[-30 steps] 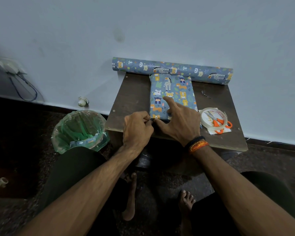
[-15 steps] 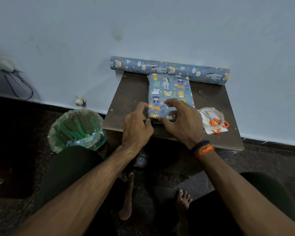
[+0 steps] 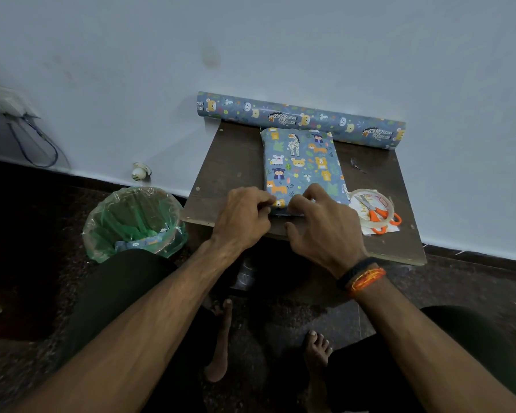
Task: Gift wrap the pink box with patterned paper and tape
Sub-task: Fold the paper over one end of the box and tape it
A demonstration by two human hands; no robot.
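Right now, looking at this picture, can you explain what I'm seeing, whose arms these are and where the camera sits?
The camera is worn on a person's head, looking down at their own two bare arms. No machine is here. On the dark brown wooden table lies a box wrapped in blue animal-print paper. The left hand and right hand both work at its near end with curled fingers, apparently folding the paper; the exact grip is hidden. Behind lies the matching paper roll. To the right sit orange-handled scissors on a clear tape ring. A green-lined bin stands on the floor.
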